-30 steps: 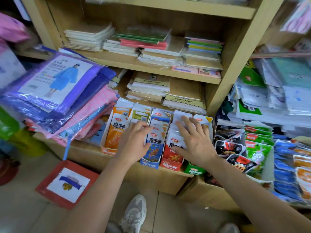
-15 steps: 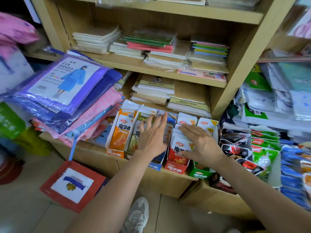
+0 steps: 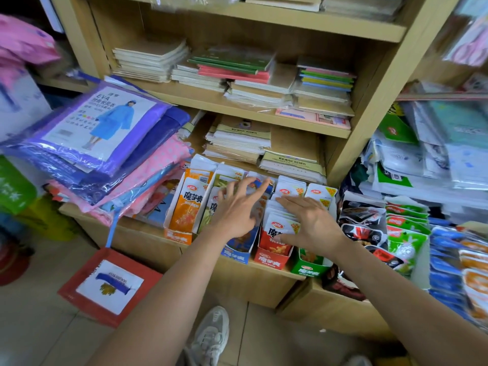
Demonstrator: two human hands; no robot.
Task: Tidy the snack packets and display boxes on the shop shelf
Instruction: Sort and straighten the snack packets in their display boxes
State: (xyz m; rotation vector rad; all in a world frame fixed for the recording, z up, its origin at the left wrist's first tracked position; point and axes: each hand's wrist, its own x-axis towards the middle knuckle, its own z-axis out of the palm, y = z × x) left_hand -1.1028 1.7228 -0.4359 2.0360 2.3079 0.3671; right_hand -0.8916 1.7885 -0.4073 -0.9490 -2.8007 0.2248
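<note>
The right hand lies flat, fingers straight, on the packets in the red box at the shelf edge. The left hand, fingers spread and holding nothing, rests on those in the blue box. Pressing evenly backward should square the rows without tipping a box.

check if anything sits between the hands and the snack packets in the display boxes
Nothing visible does. The right hand lies flat on the snack packets in the red display box. The left hand, fingers spread, is directly over those in the blue display box beside it.
</note>
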